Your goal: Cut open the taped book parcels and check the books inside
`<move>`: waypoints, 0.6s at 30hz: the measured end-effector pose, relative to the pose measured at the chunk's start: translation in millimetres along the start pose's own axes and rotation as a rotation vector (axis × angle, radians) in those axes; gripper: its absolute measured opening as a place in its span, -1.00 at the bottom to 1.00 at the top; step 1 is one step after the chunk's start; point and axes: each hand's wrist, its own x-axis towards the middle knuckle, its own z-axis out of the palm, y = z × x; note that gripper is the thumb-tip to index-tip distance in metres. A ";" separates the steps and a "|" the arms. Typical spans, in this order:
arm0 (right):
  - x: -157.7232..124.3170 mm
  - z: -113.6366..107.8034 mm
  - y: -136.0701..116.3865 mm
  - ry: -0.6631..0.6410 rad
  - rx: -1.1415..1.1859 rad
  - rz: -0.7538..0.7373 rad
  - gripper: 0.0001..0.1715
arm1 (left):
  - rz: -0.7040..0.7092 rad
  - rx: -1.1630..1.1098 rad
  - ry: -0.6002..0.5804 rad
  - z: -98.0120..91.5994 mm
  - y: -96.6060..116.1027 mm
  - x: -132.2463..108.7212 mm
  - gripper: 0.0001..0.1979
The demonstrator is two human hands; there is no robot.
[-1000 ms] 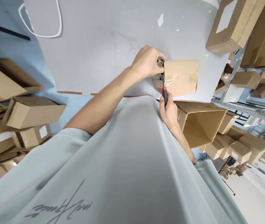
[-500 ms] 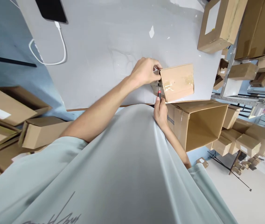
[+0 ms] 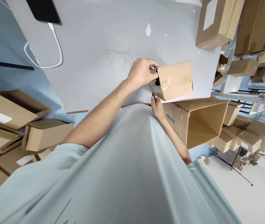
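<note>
A small cardboard box with shiny tape on it lies near the front edge of the table. Its left end has a dark gap, where a flap stands partly away. My left hand is closed at that end, thumb and fingers pinching the box's upper left edge. Below the gap, my right hand grips a slim tool with a black and red handle. The tool's thin tip points up beside the box's lower left end; whether it touches the cardboard I cannot tell.
A phone with a white cable lies on the grey table. Another taped box stands at the far right. Below the table edge is a large open carton. More cartons are piled at left and on shelves at right.
My right hand has drawn the tool back from the gap, down and left. The gap at the box's end shows wider. My left hand keeps its hold; the view has shifted slightly.
</note>
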 end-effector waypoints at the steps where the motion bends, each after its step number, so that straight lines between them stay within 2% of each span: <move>1: -14.1 -9.6 -4.5 -0.008 -0.016 0.018 -0.21 | -0.002 0.010 0.012 -1.1 1.4 0.7 -0.73; 5: -71.4 -58.6 -19.2 -0.035 0.028 -0.137 -0.31 | -0.009 0.023 0.049 -6.7 5.0 5.3 -0.76; 8: -89.1 -93.2 -15.2 0.117 0.099 -0.178 -0.31 | 0.002 0.030 0.061 -10.8 -0.5 7.2 -0.75; 11: -79.1 -115.2 3.0 0.342 0.132 -0.121 -0.29 | 0.024 0.035 0.057 -15.5 -10.9 2.5 -0.73; 13: -65.0 -123.2 18.3 0.430 0.131 -0.044 -0.26 | 0.022 0.030 0.061 -17.9 -14.8 -3.0 -0.69; 16: -47.4 -130.0 38.3 0.430 0.144 0.011 -0.24 | 0.038 0.112 0.148 -13.2 -6.5 -9.5 -0.63; 18: -41.9 -134.0 47.8 0.386 0.184 -0.004 -0.24 | 0.101 0.191 0.202 1.0 9.3 -9.8 -0.62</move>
